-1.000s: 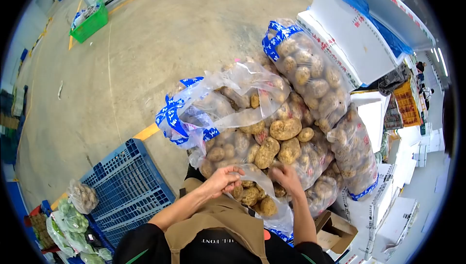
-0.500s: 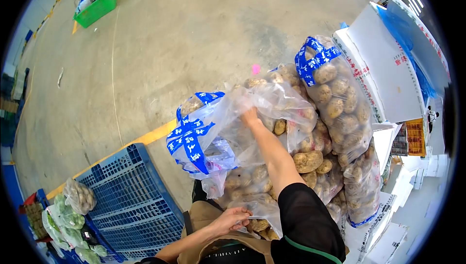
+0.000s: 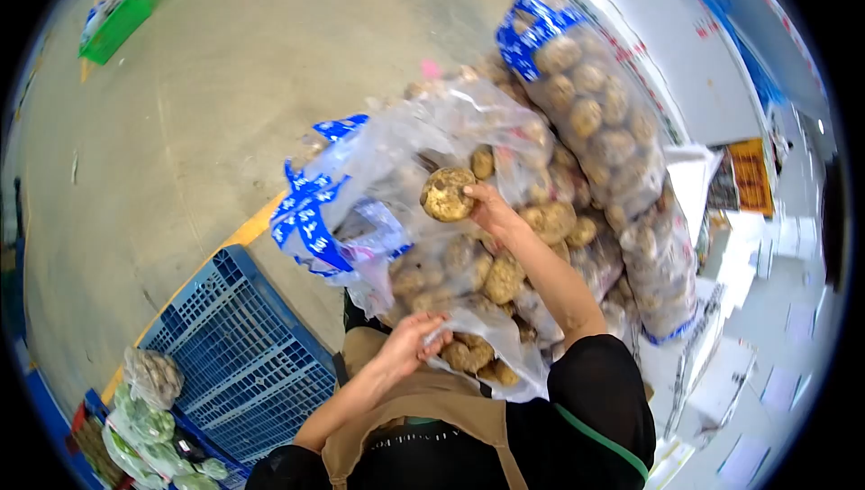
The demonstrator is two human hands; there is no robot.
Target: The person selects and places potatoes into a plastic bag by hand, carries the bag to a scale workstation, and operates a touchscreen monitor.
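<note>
A large brown potato [image 3: 448, 195] is held up in my right hand [image 3: 492, 211], above the open mouth of a big clear bag with blue printed bands [image 3: 311, 220]. My left hand [image 3: 416, 342] pinches the edge of a smaller clear bag [image 3: 527, 366] close to my apron, with several potatoes [image 3: 468, 354] inside it. Loose potatoes [image 3: 548, 220] lie between the two bags, on top of other filled bags. A tall full bag of potatoes [image 3: 599, 112] leans at the right.
A blue plastic pallet [image 3: 239, 355] lies at the lower left, beside bagged green vegetables [image 3: 140, 436]. White foam boxes [image 3: 694, 49] stand at the right, with an orange crate [image 3: 751, 176] beyond. A green bin [image 3: 119, 22] is at the upper left.
My right hand has gone from near the small bag to the big bag and now comes back out with a potato. My left hand stays at the small bag's edge.
</note>
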